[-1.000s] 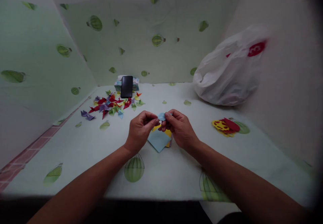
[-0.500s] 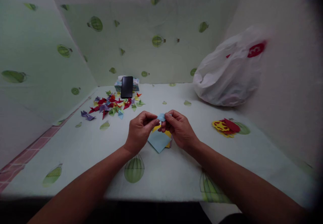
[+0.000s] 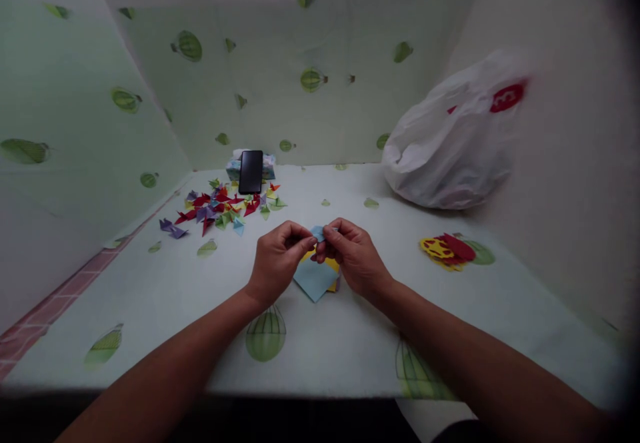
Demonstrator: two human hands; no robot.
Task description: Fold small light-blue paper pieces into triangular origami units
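My left hand (image 3: 278, 258) and my right hand (image 3: 351, 253) meet at the middle of the table, both pinched on a small folded light-blue paper piece (image 3: 318, 232) held a little above the surface. Under the hands lies a stack of coloured paper squares (image 3: 316, 278) with a light-blue sheet on top. A heap of folded paper triangles (image 3: 220, 208) in red, purple, green and yellow is spread at the back left.
A black phone (image 3: 251, 171) leans on a tissue box (image 3: 270, 162) behind the heap. A white plastic bag (image 3: 455, 143) sits at the back right. Red and yellow paper cut-outs (image 3: 447, 250) lie at the right. Patterned walls close in three sides of the table (image 3: 150, 296).
My right thumb and fingers have closed a little further over the blue piece, so less of it shows. The hands stay in the same place.
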